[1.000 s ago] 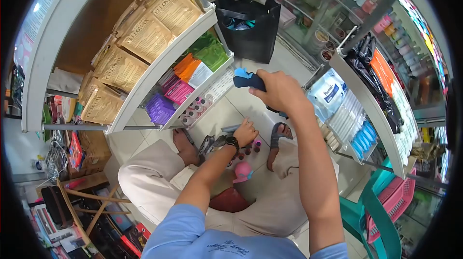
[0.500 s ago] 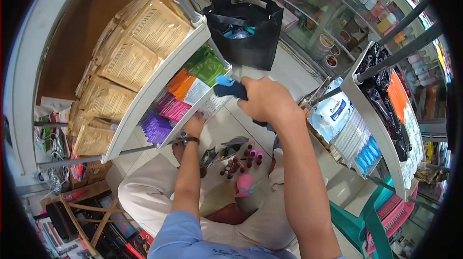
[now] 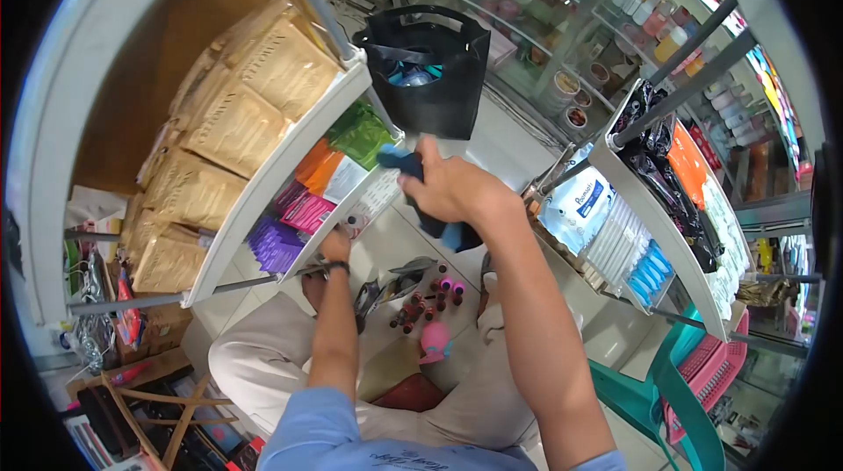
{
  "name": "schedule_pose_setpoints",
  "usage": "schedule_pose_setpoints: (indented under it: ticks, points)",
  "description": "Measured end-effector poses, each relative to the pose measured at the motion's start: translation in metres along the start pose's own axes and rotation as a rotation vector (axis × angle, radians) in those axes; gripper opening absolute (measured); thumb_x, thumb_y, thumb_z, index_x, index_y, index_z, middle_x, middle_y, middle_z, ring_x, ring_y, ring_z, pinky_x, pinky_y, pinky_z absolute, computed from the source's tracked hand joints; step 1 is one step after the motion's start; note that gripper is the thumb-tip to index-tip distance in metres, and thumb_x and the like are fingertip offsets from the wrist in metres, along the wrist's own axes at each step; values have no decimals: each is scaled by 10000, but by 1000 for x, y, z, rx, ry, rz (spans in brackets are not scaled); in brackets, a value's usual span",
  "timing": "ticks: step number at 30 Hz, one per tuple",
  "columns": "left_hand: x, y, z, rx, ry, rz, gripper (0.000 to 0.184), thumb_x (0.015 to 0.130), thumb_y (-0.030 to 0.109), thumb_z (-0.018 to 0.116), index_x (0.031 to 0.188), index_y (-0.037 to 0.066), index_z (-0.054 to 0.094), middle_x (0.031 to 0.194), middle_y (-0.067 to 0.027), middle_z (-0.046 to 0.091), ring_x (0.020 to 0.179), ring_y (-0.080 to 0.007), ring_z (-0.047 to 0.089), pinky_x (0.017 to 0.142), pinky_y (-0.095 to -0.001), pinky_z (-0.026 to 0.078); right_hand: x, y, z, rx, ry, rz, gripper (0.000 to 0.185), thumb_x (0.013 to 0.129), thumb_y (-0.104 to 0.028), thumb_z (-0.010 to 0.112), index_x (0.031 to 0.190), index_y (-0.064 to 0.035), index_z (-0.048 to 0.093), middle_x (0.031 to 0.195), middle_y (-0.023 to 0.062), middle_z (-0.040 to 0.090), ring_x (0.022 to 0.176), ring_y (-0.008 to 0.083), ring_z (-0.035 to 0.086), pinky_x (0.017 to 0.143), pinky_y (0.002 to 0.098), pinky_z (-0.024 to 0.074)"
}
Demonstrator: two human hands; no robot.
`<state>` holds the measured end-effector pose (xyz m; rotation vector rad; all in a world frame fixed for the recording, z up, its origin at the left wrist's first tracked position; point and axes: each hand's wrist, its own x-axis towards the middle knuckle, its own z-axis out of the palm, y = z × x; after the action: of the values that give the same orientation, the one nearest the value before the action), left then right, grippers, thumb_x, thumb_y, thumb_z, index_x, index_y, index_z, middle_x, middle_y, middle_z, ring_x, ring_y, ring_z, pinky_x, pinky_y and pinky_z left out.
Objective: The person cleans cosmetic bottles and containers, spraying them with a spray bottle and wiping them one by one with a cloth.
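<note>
My right hand [image 3: 450,194] is closed around a dark blue cloth [image 3: 430,218] with light blue parts. The cloth is at the front edge of the lower shelf [image 3: 371,197], near its corner; I cannot tell whether it touches. My left hand [image 3: 335,245] is low beside the same shelf edge, fingers curled by a small object [image 3: 353,220] that is too small to name. On that shelf lie purple packets [image 3: 274,245], pink packets [image 3: 306,210], orange packets [image 3: 320,167] and green packets [image 3: 360,127].
Gold packets [image 3: 235,124] fill the upper shelf at left. On the floor between my legs stand several small bottles [image 3: 423,304] beside a pink round object [image 3: 435,339]. A black bag [image 3: 430,93] stands ahead. A second rack [image 3: 667,234] and a green chair [image 3: 672,383] are at right.
My right hand has moved slightly left with the cloth, and more of the cloth shows hanging below it. The left hand stays low by the shelf. The whole view has shifted a little.
</note>
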<state>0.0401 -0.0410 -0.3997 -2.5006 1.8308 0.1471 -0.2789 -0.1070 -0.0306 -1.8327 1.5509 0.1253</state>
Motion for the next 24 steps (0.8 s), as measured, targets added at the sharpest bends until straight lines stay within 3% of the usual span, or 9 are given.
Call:
schedule_pose_setpoints:
  ticks: [2, 4, 5, 10, 12, 18, 20, 22, 24]
  points:
    - [-34, -8, 19, -441, 234, -330, 290, 1006, 238, 507, 1090, -12, 628, 934, -202, 683, 809, -351, 663, 731, -433, 517, 1, -1, 3, 159, 11, 24, 452, 997, -416, 466, 1133, -18, 632, 1140, 166, 700, 955, 326, 685, 793, 398, 534]
    - [-89, 5, -10, -948, 430, -249, 235, 1008, 204, 523, 1120, 3, 568, 913, -180, 658, 762, -326, 655, 727, -408, 516, 0, 4, 4, 260, 49, -71, 493, 1000, -448, 447, 1146, -11, 622, 1152, 169, 694, 962, 315, 681, 796, 388, 530]
    - [-115, 9, -28, -1115, 267, -342, 252, 1010, 212, 536, 1174, 21, 517, 949, -149, 644, 787, -274, 652, 744, -373, 512, 0, 9, 5, 365, 72, -155, 534, 1004, -481, 429, 1158, -3, 612, 1164, 172, 687, 969, 303, 677, 798, 379, 526]
    - [-179, 32, -169, -1090, 202, 81, 208, 1009, 160, 528, 1148, 37, 621, 1018, -73, 655, 809, -183, 589, 746, -299, 478, 2, 25, 7, 954, -7, -355, 635, 997, -547, 420, 1252, 14, 572, 1185, 188, 661, 963, 278, 665, 801, 352, 520]
    - [-175, 24, -245, -1058, 144, 300, 202, 993, 133, 544, 1151, 50, 639, 1027, -55, 653, 803, -176, 558, 739, -283, 462, -24, 23, 3, 1578, -154, -445, 583, 984, -418, 434, 1330, 44, 515, 1186, 245, 656, 837, 278, 665, 732, 318, 526]
    - [-145, 2, -403, -1033, 178, 602, 221, 977, 70, 542, 1174, 57, 641, 1057, -41, 659, 840, -157, 566, 772, -271, 458, -51, 4, 28, 1638, -150, -454, 615, 953, -354, 463, 1377, 91, 444, 1270, 290, 595, 1106, 421, 639, 855, 420, 553]
    - [-143, -1, -418, -1048, 220, 660, 215, 974, 69, 547, 1165, 63, 647, 1025, -35, 648, 804, -158, 547, 737, -272, 446, -66, -18, 36, 1653, -71, -485, 602, 961, -354, 471, 1370, 89, 450, 1269, 290, 589, 1124, 430, 630, 865, 436, 554]
    - [-141, 1, -419, -1145, 290, 724, 217, 963, 56, 549, 1156, 69, 647, 1028, -34, 652, 835, -163, 560, 777, -276, 449, -84, -35, 45, 2016, -250, -635, 572, 989, -362, 479, 1362, 72, 468, 1227, 250, 620, 1142, 420, 620, 933, 465, 526]
    - [-141, 4, -418, -1163, 260, 767, 211, 959, 64, 559, 1149, 76, 651, 1027, -34, 653, 848, -169, 563, 792, -281, 450, -91, -45, 59, 2007, -174, -482, 544, 1012, -358, 440, 1383, 37, 482, 1212, 195, 640, 1167, 386, 608, 991, 460, 488]
